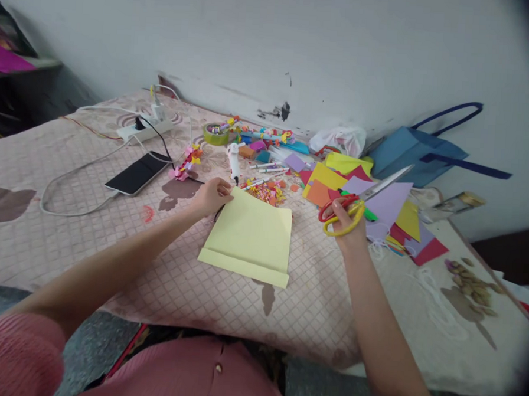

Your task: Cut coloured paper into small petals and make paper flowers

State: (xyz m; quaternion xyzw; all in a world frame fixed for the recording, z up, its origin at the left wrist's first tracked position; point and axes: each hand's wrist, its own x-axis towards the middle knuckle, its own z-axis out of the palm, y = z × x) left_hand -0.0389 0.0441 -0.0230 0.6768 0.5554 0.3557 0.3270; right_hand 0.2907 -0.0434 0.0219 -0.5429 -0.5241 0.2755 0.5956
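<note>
A pale yellow sheet of paper point(253, 236) lies before me, with a folded strip along its near edge. My left hand point(214, 196) pinches the sheet's far left corner. In my right hand point(348, 226) is a pair of scissors point(384, 183) with one red and one yellow handle loop, held above the table. Its blades look closed and point away to the upper right. Just past the sheet lies a heap of small coloured paper bits point(267, 193). A white glue gun point(233, 161) stands behind my left hand.
Coloured paper sheets point(386, 198) are spread at the right, beside a blue bag point(415, 153). Green tape point(216, 134) and a decorated stick lie at the back. A phone point(138, 172) and a white power strip point(144, 128) with cables occupy the left.
</note>
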